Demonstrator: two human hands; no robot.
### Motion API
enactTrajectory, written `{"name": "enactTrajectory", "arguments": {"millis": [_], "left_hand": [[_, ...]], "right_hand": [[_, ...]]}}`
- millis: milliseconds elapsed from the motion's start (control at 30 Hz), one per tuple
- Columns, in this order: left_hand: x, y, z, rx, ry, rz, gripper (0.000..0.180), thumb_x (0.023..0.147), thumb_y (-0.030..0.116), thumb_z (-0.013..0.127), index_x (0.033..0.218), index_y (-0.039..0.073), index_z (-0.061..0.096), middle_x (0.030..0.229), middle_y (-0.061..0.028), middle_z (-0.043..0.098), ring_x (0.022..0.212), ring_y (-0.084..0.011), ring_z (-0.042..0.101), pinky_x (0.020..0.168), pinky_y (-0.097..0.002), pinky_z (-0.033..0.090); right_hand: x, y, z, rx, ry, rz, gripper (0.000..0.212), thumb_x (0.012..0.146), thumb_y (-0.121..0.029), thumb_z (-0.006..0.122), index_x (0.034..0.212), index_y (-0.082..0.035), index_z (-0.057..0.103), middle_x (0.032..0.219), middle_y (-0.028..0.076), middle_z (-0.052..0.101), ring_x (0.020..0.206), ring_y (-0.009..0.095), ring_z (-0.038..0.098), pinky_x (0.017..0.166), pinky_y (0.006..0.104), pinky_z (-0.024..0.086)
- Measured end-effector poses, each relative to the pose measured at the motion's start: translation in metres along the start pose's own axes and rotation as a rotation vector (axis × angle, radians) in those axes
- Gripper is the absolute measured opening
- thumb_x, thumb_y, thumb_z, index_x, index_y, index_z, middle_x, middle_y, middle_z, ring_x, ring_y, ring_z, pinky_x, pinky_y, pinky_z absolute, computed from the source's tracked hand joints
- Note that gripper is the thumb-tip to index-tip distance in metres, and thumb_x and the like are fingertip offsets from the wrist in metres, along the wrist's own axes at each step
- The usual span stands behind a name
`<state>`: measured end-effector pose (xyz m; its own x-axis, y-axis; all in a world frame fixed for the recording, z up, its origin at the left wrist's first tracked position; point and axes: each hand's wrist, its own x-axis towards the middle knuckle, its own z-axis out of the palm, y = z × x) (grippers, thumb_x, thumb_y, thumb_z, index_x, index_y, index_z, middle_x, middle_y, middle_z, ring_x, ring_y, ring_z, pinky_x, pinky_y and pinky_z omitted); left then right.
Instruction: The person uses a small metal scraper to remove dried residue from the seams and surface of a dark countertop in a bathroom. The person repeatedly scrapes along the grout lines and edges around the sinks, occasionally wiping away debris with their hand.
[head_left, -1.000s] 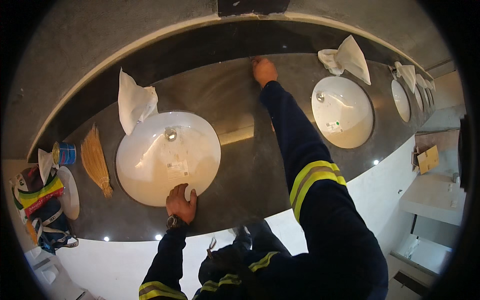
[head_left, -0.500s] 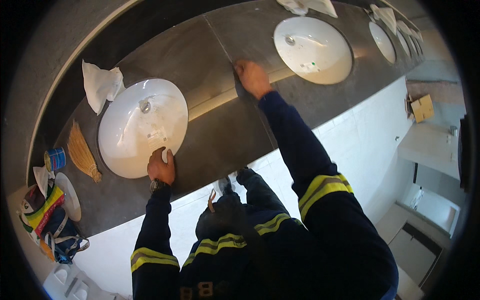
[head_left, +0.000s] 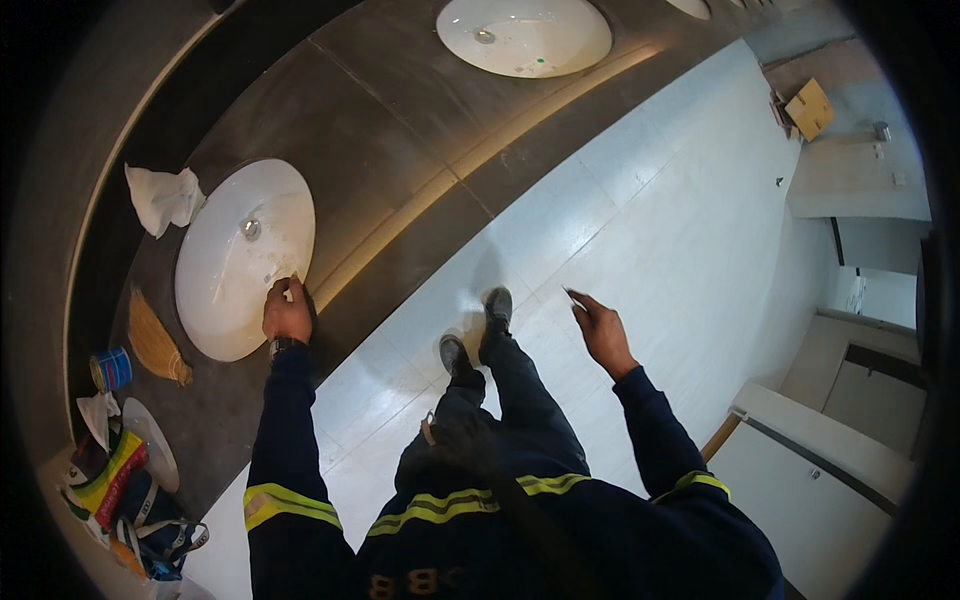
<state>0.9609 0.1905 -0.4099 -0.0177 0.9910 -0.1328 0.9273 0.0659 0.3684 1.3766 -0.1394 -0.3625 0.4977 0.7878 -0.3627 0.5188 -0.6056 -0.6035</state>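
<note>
White floor [head_left: 640, 240] is filling the largest part of the view, and along its upper left side a dark grey table [head_left: 385, 140] is running. Two oval basins are sitting clearly in this table: the near basin [head_left: 205, 270] on the left and the farther basin [head_left: 575, 35] at the top. Some colourful bags [head_left: 115, 475] are crowding the lower left end. A white crumpled sheet [head_left: 163, 198] is leaning just beside the near basin, while a straw hand broom [head_left: 155, 340] and a blue tin [head_left: 112, 370] are lying and standing close by.

The left hand [head_left: 287, 316] is staying bent at the near basin's right rim, its thumb and finger close together; I cannot tell if it is gripping something. The right hand [head_left: 606, 338] is hanging over the floor, well apart from the table, and its fingertips are pinching together on a thin small object [head_left: 568, 292], too small to identify.

In my judgement, the present step is holding this object clear of the table; the next move would be needing a steady pinch.
</note>
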Motion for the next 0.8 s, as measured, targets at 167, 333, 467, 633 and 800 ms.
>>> {"name": "enactTrajectory", "arguments": {"millis": [167, 333, 467, 633, 800], "left_hand": [[0.001, -0.007, -0.001, 0.036, -0.003, 0.0, 0.05, 0.102, 0.05, 0.046, 0.122, 0.01, 0.069, 0.118, -0.0165, 0.072, 0.108, -0.0355, 0.068, 0.092, -0.0453, 0.052], [0.009, -0.015, 0.005, 0.081, 0.032, 0.047, 0.049, 0.104, 0.047, 0.044, 0.124, 0.008, 0.067, 0.117, -0.0193, 0.072, 0.107, -0.0374, 0.068, 0.092, -0.045, 0.051], [0.009, -0.02, 0.0, 0.034, 0.021, 0.088, 0.05, 0.105, 0.045, 0.044, 0.124, 0.004, 0.066, 0.117, -0.0211, 0.07, 0.109, -0.0387, 0.066, 0.093, -0.0436, 0.05], [0.01, -0.024, 0.0, -0.033, 0.02, 0.101, 0.051, 0.105, 0.042, 0.044, 0.125, 0.001, 0.066, 0.118, -0.0203, 0.07, 0.111, -0.0371, 0.065, 0.097, -0.0407, 0.048], [0.011, -0.038, -0.001, -0.09, 0.027, 0.089, 0.05, 0.105, 0.039, 0.044, 0.123, -0.003, 0.066, 0.118, -0.0203, 0.07, 0.109, -0.0341, 0.065, 0.098, -0.0387, 0.047]], "right_hand": [[0.061, -0.065, 0.036, 0.284, 0.125, -0.275, 0.032, 0.106, -0.018, 0.054, 0.134, -0.006, 0.061, 0.096, 0.022, 0.071, 0.076, 0.029, 0.067, 0.076, 0.0356, 0.053], [0.124, -0.06, 0.081, 0.287, 0.19, -0.402, 0.026, 0.106, -0.019, 0.054, 0.125, -0.005, 0.063, 0.071, 0.015, 0.062, 0.061, 0.028, 0.062, 0.062, 0.0366, 0.05], [0.131, -0.055, 0.089, 0.337, 0.208, -0.469, 0.024, 0.105, -0.018, 0.057, 0.124, -0.005, 0.063, 0.072, 0.016, 0.062, 0.06, 0.029, 0.062, 0.058, 0.0355, 0.049], [0.146, -0.042, 0.105, 0.369, 0.275, -0.561, 0.022, 0.101, -0.016, 0.061, 0.122, -0.008, 0.063, 0.083, 0.016, 0.069, 0.071, 0.034, 0.067, 0.062, 0.0403, 0.053], [0.152, 0.021, 0.162, 0.244, 0.295, -0.565, 0.02, 0.101, -0.016, 0.061, 0.12, -0.01, 0.063, 0.089, 0.015, 0.071, 0.077, 0.035, 0.07, 0.065, 0.0419, 0.055]]}}
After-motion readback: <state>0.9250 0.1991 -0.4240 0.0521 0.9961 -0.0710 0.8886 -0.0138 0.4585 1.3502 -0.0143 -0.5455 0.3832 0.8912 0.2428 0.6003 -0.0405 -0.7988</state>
